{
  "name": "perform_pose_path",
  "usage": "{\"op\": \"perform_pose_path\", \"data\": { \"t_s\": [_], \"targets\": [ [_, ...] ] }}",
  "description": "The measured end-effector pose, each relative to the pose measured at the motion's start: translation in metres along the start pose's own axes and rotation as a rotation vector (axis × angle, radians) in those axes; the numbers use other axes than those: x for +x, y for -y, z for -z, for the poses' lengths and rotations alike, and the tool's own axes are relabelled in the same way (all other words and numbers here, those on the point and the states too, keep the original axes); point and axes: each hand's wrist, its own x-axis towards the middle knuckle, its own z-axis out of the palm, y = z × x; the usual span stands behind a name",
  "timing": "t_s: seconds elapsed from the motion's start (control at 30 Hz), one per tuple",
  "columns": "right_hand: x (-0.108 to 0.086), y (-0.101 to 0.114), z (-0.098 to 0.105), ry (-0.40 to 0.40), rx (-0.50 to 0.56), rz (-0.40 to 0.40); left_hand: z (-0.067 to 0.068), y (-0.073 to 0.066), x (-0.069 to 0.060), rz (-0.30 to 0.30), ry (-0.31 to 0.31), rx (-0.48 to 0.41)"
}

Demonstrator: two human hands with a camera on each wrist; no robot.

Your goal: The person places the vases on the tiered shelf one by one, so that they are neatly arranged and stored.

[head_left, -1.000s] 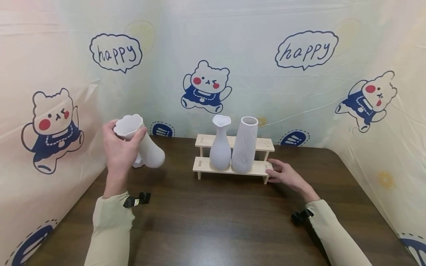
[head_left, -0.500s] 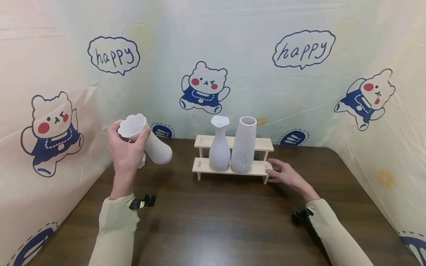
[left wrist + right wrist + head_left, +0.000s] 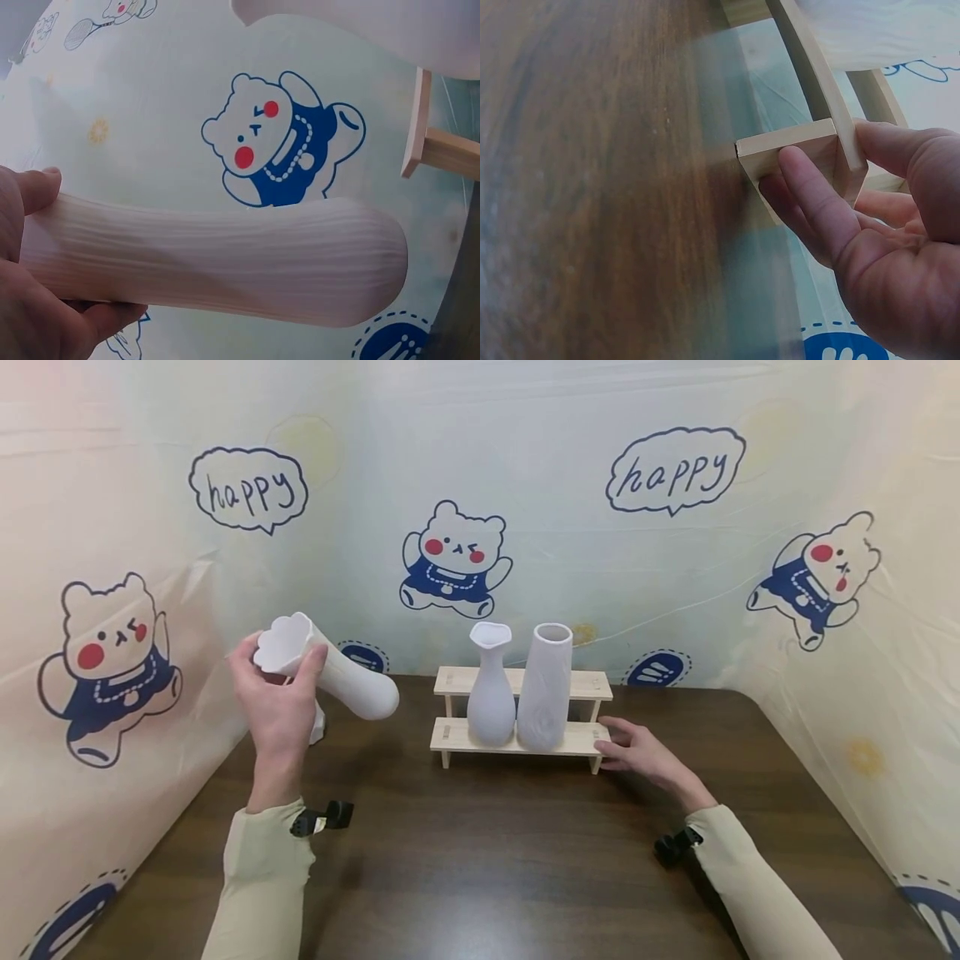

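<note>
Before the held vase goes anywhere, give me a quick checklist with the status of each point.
1. Grip: ok. The left hand holds the scalloped vase near its rim.
2. Held vase upright: not ok. It is strongly tilted, base toward the stand.
3. Stand held: ok. The right hand grips the right end of the wooden stand.
4. Placed vases upright: ok. The narrow-necked vase and tapered vase stand on the lower step.
5. White object behind the left hand identified: cannot tell; mostly hidden.
</note>
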Motion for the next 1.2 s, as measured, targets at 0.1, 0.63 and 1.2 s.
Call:
{"op": "perform_pose_path", "data": {
  "t_s": [0.1, 0.63, 1.2],
  "targets": [
    [0.000, 0.000, 0.000, 0.002, 0.001, -0.003, -0.002, 0.001, 0.000, 0.001, -0.005, 0.006],
    [0.001, 0.001, 0.001, -0.005, -0.017, -0.002, -0.027, -0.008, 0.008, -0.025, -0.017, -0.134],
    [0.001, -0.001, 0.000, -0.004, 0.001, 0.002, -0.080, -0.020, 0.012, -0.057, 0.109, 0.023]
  ]
}}
